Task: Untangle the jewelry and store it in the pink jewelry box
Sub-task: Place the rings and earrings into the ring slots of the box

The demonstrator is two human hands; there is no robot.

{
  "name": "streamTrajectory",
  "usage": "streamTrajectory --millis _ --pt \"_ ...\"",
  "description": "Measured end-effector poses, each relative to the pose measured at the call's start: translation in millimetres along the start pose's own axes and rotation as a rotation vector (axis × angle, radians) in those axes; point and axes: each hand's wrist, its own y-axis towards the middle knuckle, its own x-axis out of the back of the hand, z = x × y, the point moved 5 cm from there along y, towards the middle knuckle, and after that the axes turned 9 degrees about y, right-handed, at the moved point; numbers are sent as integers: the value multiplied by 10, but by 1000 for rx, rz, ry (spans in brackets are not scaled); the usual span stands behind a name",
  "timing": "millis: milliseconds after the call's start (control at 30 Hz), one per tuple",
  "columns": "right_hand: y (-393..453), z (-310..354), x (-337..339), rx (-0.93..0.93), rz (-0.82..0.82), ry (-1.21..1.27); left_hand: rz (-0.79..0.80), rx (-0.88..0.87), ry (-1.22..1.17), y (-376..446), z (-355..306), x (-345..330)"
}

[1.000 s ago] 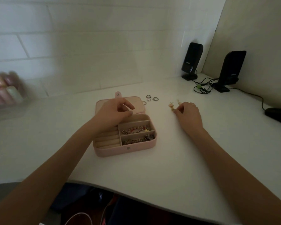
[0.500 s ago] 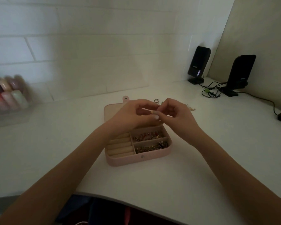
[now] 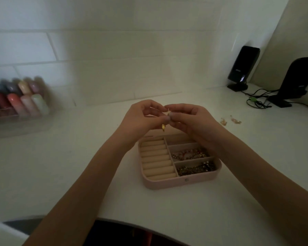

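- Head view: my left hand (image 3: pixel 140 119) and right hand (image 3: pixel 190 119) pinch a gold earring (image 3: pixel 163 127) above the box (image 3: pixel 181 183).
- Black speakers (image 3: pixel 243 68) far right; blurred pastel bottles (image 3: pixel 20 98) left.

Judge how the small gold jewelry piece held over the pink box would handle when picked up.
The gold piece dangles below the pinching fingers, so it is probably loose rather than stiff. It looks tiny beside the left hand and right hand, so likely light and easy to drop into the box.

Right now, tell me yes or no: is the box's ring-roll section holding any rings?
No, the cream ring rolls in the pink box sit bare; only the right compartments hold chains.
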Motion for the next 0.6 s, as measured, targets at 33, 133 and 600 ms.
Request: streamTrajectory --millis 33,133,600 --pt "5 -11 -17 -11 6 32 -8 16 -15 -31 19 23" --pt "-15 10 -42 -9 12 20 -9 54 -26 -119 76 53" --pt "54 92 -451 223 320 -822 -223 -117 160 -788 126 370"
